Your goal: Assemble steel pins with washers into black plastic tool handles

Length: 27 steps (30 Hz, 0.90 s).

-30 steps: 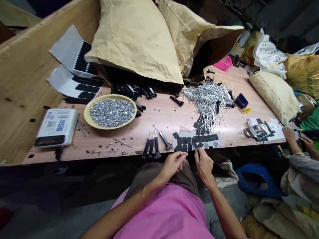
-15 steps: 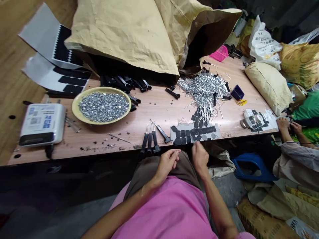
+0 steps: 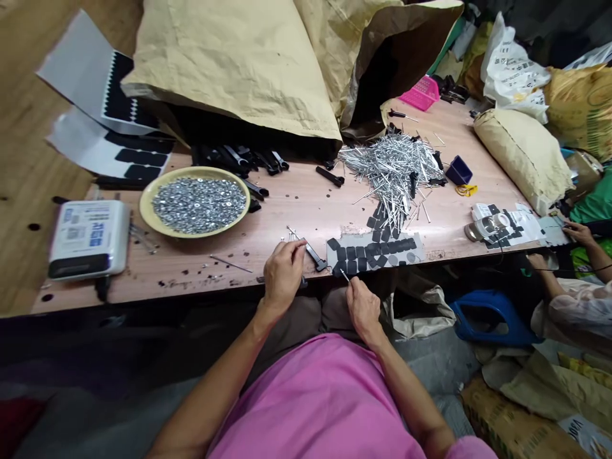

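My left hand point(image 3: 283, 274) is closed over the black-handled pins lying at the table's front edge, gripping them. A single black-handled pin point(image 3: 313, 253) lies just right of it. My right hand point(image 3: 362, 305) sits below the table edge, pinching a thin metal pin point(image 3: 343, 275) whose tip points up toward the grey sheet of black pads point(image 3: 375, 252). Behind that sheet lies a heap of silver pins point(image 3: 394, 169). A yellow dish of small silver washers point(image 3: 195, 204) stands to the left.
A white device point(image 3: 90, 238) rests at the table's left. Large tan paper sacks point(image 3: 239, 64) and loose black handles point(image 3: 243, 159) fill the back. Another person's hands point(image 3: 576, 233) work at the right end near a tape roll point(image 3: 488, 227). A blue stool point(image 3: 488, 315) stands below.
My left hand rose from my lap to the table edge and closed over the black-handled pins. My right hand drew back slightly, now pinching a thin pin.
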Each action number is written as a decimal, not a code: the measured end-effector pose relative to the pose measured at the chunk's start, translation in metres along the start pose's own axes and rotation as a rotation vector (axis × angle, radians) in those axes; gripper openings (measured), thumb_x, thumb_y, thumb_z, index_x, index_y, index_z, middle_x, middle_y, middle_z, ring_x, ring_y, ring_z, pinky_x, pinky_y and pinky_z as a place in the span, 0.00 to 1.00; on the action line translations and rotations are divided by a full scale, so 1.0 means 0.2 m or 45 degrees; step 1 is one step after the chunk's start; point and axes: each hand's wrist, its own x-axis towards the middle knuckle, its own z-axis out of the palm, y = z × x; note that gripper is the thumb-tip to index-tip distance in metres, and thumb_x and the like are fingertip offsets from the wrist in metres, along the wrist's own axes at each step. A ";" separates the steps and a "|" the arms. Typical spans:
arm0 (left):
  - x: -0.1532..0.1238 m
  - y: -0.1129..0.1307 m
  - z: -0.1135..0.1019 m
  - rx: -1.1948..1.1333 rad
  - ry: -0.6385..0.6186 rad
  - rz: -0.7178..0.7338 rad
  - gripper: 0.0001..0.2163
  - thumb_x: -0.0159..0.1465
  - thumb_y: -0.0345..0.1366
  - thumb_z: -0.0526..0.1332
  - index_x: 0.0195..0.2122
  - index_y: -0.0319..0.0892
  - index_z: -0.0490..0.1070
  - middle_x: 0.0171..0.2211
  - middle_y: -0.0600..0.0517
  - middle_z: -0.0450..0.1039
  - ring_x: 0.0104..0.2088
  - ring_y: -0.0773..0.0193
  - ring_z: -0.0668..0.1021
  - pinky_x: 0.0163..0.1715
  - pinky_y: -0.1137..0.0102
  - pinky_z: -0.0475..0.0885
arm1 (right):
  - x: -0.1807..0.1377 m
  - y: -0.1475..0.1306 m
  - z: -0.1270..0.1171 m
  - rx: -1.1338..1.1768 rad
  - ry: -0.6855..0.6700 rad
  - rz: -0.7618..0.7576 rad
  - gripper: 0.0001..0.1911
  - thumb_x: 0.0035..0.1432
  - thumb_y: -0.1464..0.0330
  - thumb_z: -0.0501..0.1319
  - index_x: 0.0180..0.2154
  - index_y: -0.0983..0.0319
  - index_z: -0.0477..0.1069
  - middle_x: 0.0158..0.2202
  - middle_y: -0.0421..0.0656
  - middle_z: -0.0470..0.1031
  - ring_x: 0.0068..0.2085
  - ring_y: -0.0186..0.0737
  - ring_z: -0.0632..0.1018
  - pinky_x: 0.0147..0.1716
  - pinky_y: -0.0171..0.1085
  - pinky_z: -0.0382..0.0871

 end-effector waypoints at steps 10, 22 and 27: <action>0.10 -0.14 0.01 0.453 0.089 -0.058 0.09 0.62 0.35 0.53 0.33 0.42 0.73 0.34 0.42 0.73 0.39 0.50 0.72 0.39 0.61 0.66 | 0.12 0.20 -0.11 0.109 0.142 0.231 0.14 0.65 0.68 0.47 0.35 0.59 0.71 0.27 0.41 0.73 0.24 0.34 0.69 0.25 0.34 0.48; 0.04 -0.15 -0.03 0.375 0.012 -0.131 0.06 0.62 0.37 0.54 0.34 0.43 0.68 0.33 0.45 0.71 0.37 0.53 0.74 0.35 0.64 0.66 | 0.01 0.71 -0.19 -0.231 -0.107 0.625 0.15 0.63 0.64 0.54 0.47 0.61 0.73 0.39 0.51 0.78 0.36 0.44 0.78 0.31 0.36 0.60; 0.02 -0.16 -0.02 0.338 0.090 -0.135 0.05 0.61 0.37 0.55 0.35 0.43 0.68 0.33 0.47 0.70 0.37 0.55 0.73 0.36 0.65 0.66 | 0.06 0.67 -0.25 -0.198 0.117 0.529 0.18 0.66 0.66 0.49 0.49 0.67 0.71 0.46 0.56 0.74 0.43 0.47 0.76 0.40 0.41 0.63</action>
